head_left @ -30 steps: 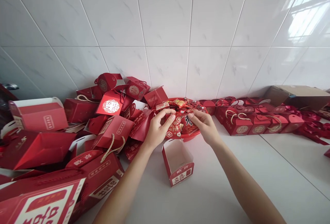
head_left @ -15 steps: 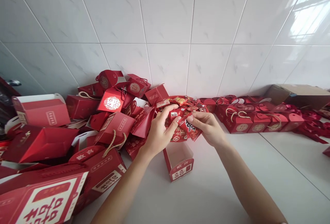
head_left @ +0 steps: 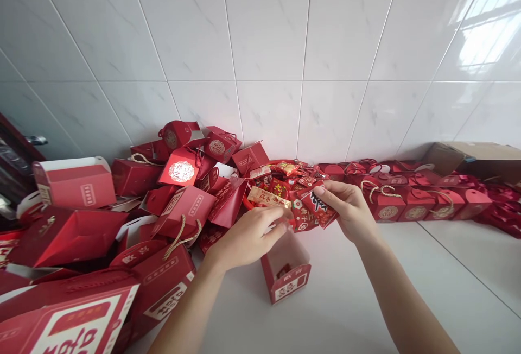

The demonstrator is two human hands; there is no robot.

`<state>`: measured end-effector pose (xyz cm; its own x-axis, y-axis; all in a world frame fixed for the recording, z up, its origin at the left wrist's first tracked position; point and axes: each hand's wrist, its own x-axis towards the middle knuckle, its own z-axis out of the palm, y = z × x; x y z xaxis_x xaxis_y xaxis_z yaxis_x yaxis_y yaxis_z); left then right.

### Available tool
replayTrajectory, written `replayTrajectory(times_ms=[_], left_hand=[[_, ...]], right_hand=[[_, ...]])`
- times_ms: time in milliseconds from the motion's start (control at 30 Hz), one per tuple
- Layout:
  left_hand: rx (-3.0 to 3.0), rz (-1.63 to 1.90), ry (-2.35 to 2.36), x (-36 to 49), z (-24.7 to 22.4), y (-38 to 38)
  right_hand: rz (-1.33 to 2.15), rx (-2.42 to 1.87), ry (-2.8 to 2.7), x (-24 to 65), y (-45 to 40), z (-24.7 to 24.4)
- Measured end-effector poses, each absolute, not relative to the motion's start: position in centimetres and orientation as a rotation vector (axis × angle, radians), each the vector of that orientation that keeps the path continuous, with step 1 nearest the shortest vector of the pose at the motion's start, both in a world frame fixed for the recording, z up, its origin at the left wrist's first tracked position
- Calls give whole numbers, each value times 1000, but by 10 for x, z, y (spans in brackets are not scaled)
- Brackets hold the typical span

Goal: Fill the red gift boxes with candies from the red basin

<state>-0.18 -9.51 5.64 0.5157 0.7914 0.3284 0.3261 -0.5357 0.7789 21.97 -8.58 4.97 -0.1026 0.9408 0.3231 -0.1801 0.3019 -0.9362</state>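
My right hand (head_left: 345,207) pinches several red snack packets (head_left: 319,208) with dark and white lettering by their upper edge. My left hand (head_left: 248,234) is palm-down above an open red gift box (head_left: 290,280), its fingers curled toward the thumb; what they hold, if anything, I cannot make out. A small red wrapped piece (head_left: 284,270) lies inside this box, which stands on the white surface. Just beyond both hands, a red basket (head_left: 246,201) is heaped with wrapped sweets, among them a long gold packet (head_left: 268,197).
Red gift boxes (head_left: 181,213), some with rope handles, pile up on the left. Along the wall at right stands a row of closed red boxes (head_left: 417,206). A cardboard box (head_left: 476,152) sits behind them, and a tiled wall (head_left: 268,120) backs the surface.
My left hand has come down from the packets to over the open box, where a red piece now shows inside. My right hand has shifted right with its packets. The view has tilted up slightly.
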Motion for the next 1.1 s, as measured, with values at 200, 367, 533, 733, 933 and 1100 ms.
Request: replayTrajectory(times_ms=[200, 367, 533, 733, 933, 1100], left_hand=[[1971, 994, 914, -3, 62, -95], [1811, 1020, 895, 0, 61, -95], [1802, 1078, 954, 5, 56, -95], [1872, 1146, 949, 8, 52, -94], [1931, 1334, 1038, 10, 49, -91], [1871, 1585, 1017, 13, 52, -92]], right_hand=[[1100, -825, -1373, 210, -87, 45], [1093, -810, -1399, 201, -91, 47], [1066, -774, -1429, 193, -98, 46], [1075, -759, -1434, 186, -102, 44], [1004, -730, -1497, 182, -103, 46], [943, -760, -1474, 181, -103, 43]])
